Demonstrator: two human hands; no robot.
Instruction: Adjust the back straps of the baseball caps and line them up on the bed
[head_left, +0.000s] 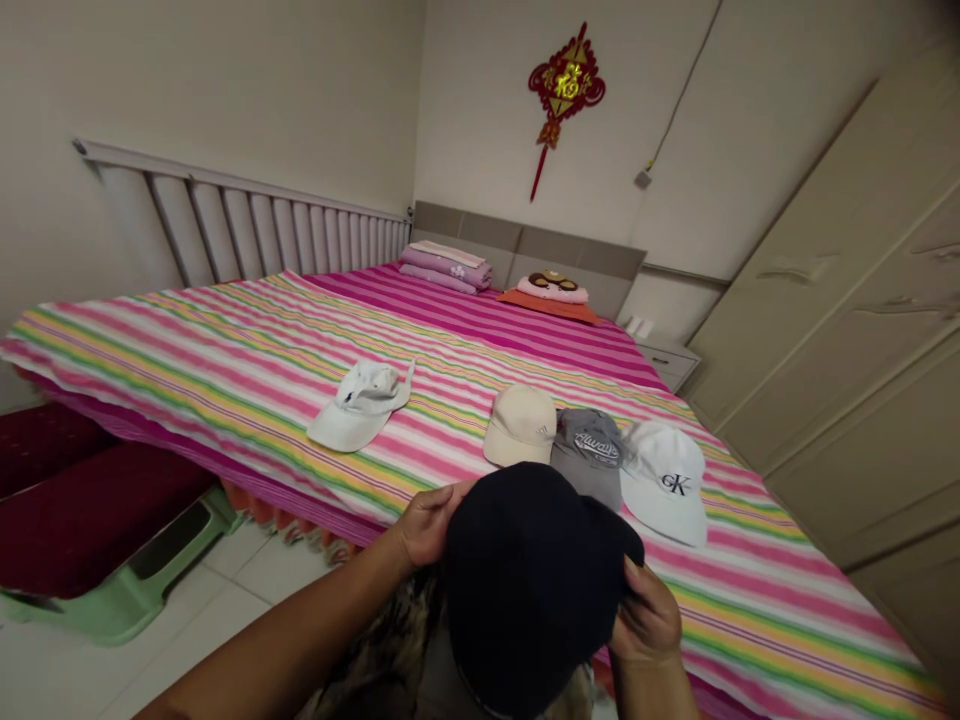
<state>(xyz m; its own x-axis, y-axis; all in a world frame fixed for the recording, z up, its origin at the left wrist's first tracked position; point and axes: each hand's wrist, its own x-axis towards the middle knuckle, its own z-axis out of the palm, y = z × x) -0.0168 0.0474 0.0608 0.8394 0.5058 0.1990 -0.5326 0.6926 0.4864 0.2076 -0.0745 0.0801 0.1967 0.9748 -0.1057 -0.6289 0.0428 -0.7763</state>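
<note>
A dark navy cap (529, 590) is held up in front of me, between both hands. My left hand (431, 525) grips its left edge, the fingers partly hidden behind the cap. On the other side my right hand (649, 610) pinches the cap near its brim, thumb on top. Just beyond lie a beige cap (521, 425), a grey cap (589, 455) with white lettering and a white cap (664, 480) marked CK, side by side on the bed. Farther left, another white cap (364, 405) with a small dark logo rests alone, its strap sticking up.
The bed has a striped sheet (225, 350). Folded purple bedding (446, 268) and a pink-and-orange pile (551, 293) sit by the headboard (525, 240). A green stool (135, 600) with dark red cloth stands at left. Wardrobe doors (840, 330) line the right side.
</note>
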